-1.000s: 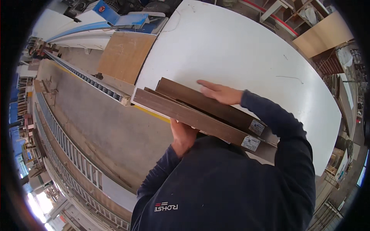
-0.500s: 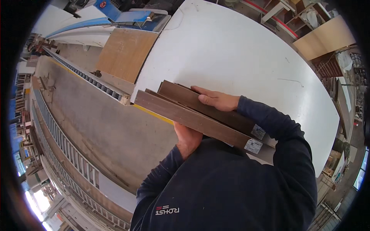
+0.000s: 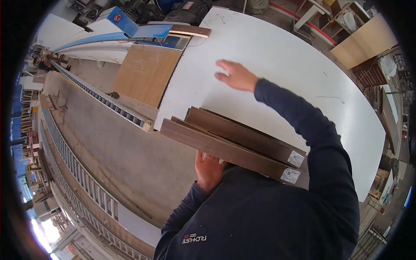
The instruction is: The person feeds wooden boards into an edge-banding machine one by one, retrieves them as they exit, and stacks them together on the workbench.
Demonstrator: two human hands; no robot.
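- Brown wooden boards (image 3: 236, 143), two long dark ones in a stack, are up off the big white table (image 3: 303, 65), held against the person's chest.
- Each board has a small white sticker (image 3: 296, 159) on its near end.
- I think the job is only partly done: the boards are picked up and carried, but they are not laid down anywhere yet.
- The left hand (image 3: 209, 170) is under the stack, palm up, holding the boards from below. Its fingers are hidden by the wood, so I cannot tell how they curl.
- The right hand (image 3: 236, 76) is out over the white table, well away from the boards. Its fingers are loose and spread, and it holds nothing.
- The right arm, in a dark blue sleeve (image 3: 312, 130), reaches up and forward across the boards.
- A light brown panel (image 3: 145, 73) lies at the left end of the table, next to a long roller track (image 3: 108, 104).
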